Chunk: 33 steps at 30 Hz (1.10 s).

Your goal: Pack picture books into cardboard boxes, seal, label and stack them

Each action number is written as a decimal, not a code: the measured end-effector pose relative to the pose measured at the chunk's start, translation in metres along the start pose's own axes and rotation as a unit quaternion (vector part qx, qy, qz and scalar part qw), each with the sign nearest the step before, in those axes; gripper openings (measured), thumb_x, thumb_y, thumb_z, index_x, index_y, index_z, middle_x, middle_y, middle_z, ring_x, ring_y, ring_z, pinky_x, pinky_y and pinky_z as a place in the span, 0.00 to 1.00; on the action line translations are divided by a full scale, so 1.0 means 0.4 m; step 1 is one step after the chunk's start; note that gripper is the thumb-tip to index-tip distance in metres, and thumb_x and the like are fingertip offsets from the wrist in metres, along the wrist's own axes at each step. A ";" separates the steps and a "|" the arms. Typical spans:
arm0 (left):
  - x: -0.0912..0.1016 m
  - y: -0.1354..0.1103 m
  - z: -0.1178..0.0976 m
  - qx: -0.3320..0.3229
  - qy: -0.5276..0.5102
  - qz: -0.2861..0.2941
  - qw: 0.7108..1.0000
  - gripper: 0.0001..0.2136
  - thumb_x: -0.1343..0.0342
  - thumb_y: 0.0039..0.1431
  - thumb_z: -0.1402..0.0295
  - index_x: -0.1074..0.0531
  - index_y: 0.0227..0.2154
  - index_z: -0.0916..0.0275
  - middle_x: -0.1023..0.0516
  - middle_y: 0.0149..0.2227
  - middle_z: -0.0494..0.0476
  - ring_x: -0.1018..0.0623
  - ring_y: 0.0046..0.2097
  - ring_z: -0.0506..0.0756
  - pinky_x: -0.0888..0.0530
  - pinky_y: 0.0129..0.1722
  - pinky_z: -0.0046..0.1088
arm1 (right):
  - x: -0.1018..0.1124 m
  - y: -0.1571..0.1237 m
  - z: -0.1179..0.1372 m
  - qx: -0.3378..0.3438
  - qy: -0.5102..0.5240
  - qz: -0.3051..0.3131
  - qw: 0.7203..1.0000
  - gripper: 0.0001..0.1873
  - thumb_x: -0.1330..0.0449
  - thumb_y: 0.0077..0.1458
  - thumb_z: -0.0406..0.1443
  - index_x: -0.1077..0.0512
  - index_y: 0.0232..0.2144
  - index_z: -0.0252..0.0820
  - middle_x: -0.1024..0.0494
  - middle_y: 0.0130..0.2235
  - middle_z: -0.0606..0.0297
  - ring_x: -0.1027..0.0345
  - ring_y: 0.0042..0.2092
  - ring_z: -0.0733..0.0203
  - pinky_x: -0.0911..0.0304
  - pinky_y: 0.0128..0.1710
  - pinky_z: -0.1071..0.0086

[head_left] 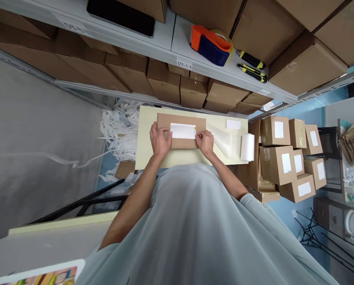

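Note:
A flat brown cardboard box (181,145) lies on the pale yellow tabletop (147,158) in front of me. On its upper face is a white label (183,131) with a small yellow mark at its right end. My left hand (160,141) is at the label's left end, thumb and forefinger closed at that edge and the other fingers over the box's side. With fingertips pinched, my right hand (205,142) holds the label's lower right corner. Right of the box, a translucent backing strip (223,140) runs toward a roll of white labels (247,147).
A white slip (233,124) lies behind the roll. Labelled cartons (279,164) are stacked at the right. Above the table, a shelf (165,51) holds boxes, an orange and blue tape dispenser (211,44), utility knives (252,71) and a black phone (122,16). Paper scraps (120,126) heap at the left.

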State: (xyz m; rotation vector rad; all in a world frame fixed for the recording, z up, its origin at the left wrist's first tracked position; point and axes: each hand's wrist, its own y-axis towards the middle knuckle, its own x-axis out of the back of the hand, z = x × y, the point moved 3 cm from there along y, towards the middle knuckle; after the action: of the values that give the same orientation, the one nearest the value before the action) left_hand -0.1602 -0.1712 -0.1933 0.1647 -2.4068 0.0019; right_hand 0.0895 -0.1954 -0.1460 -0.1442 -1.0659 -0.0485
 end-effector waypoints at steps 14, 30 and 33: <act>-0.045 0.021 -0.102 -0.138 0.102 0.199 0.965 0.34 0.60 0.77 0.57 0.45 0.80 0.68 0.50 0.82 0.68 0.54 0.83 0.68 0.61 0.81 0.62 | -0.077 0.077 0.044 0.127 -0.075 0.100 0.984 0.36 0.61 0.81 0.44 0.51 0.82 0.32 0.54 0.83 0.54 0.66 0.84 0.51 0.68 0.83 0.50; -0.017 0.001 -0.126 -0.101 0.125 0.184 0.970 0.33 0.58 0.76 0.60 0.43 0.80 0.62 0.47 0.82 0.67 0.58 0.83 0.71 0.65 0.78 0.70 | -0.059 0.052 0.033 0.081 -0.069 0.074 0.992 0.34 0.55 0.80 0.43 0.48 0.82 0.44 0.55 0.83 0.59 0.69 0.84 0.47 0.71 0.82 0.42; -0.023 0.000 -0.127 -0.089 0.121 0.169 0.974 0.34 0.58 0.75 0.60 0.45 0.80 0.64 0.47 0.81 0.69 0.57 0.83 0.72 0.65 0.78 0.71 | -0.052 0.046 0.033 0.064 -0.073 0.069 0.993 0.34 0.55 0.80 0.42 0.48 0.82 0.41 0.57 0.83 0.55 0.70 0.84 0.46 0.70 0.82 0.41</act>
State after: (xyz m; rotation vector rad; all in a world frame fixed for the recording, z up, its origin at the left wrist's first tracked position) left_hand -0.1196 -0.1680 -0.1614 -0.3119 -2.1500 -0.0351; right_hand 0.0701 -0.1760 -0.1597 -0.1071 -1.1998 0.1563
